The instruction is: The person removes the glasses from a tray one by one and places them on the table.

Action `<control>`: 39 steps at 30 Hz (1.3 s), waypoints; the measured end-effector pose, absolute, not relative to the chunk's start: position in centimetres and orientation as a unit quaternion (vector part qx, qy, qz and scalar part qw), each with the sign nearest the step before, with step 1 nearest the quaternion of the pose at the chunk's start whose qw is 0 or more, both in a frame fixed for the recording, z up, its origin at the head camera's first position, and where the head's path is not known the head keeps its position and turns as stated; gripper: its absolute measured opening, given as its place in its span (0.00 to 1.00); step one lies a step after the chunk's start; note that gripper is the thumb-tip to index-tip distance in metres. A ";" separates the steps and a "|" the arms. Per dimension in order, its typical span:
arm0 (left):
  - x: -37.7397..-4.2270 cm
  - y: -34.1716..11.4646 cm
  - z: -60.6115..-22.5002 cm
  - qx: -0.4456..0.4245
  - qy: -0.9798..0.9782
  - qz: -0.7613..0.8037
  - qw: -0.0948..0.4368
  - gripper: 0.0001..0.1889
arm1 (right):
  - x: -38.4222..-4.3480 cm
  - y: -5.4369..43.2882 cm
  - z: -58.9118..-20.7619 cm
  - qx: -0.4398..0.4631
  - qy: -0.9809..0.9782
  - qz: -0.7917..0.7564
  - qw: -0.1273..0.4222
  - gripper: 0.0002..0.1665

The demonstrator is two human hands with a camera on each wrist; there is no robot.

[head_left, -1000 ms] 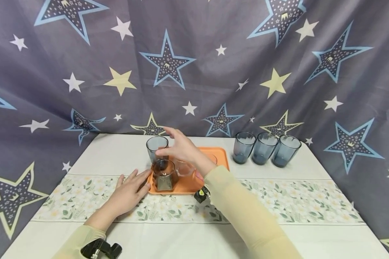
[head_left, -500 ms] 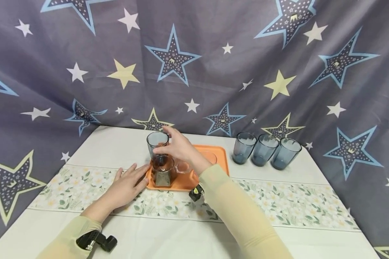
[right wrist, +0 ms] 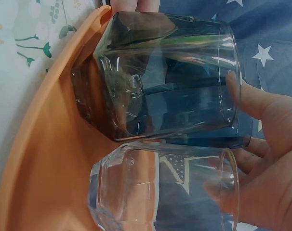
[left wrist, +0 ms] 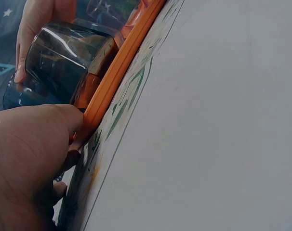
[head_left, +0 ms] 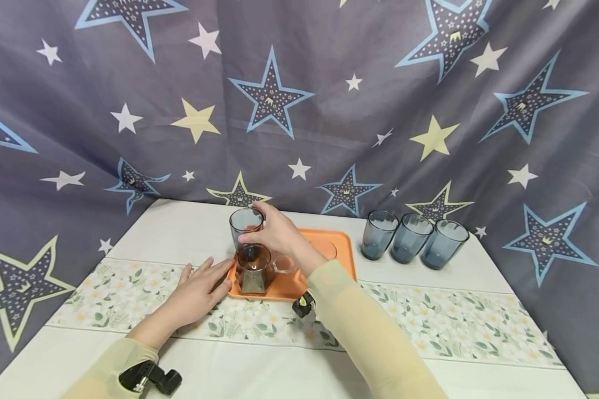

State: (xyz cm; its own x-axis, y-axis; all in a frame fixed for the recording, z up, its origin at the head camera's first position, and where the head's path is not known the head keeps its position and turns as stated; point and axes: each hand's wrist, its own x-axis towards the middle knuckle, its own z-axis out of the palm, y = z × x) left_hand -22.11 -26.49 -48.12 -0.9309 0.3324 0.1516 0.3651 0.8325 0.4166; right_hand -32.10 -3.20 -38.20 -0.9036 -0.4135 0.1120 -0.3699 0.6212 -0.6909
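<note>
My right hand (head_left: 279,235) holds a blue tinted glass (head_left: 243,220) near its rim, thumb on the near side and a finger on the far side. This glass stands upright at the back left of an orange tray (head_left: 346,260); its base is hidden. Just in front of it on the tray is a smoky grey glass (head_left: 253,274). A clear glass (right wrist: 126,187) is beside the grey one in the right wrist view. My left hand (head_left: 197,293) touches the tray's left edge, fingers extended. In the left wrist view its thumb lies against the orange rim.
Three blue tinted glasses (head_left: 411,238) stand in a row at the back right of the table. More clear glassware (head_left: 325,248) sits on the tray, partly behind my right forearm. A floral runner (head_left: 454,316) crosses the white tablecloth. A starry curtain (head_left: 299,111) hangs close behind.
My right thumb and fingers have closed in around the blue glass from the right. The left hand stays at the tray's edge. The head view has shifted slightly.
</note>
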 end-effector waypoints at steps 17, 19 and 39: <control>-21.6 -26.0 -48.3 -0.178 -0.956 -0.229 0.033 0.30 | -32.0 -3.3 -38.8 -0.201 0.911 -0.359 0.012 0.53; -21.6 -26.0 -48.3 -0.178 -0.956 -0.230 0.034 0.30 | -32.0 -3.3 -38.8 -0.198 0.913 -0.358 0.006 0.53; -21.7 -26.2 -47.9 -0.179 -0.958 -0.221 0.041 0.31 | -31.4 -3.1 -37.7 -0.187 0.881 -0.431 -0.051 0.52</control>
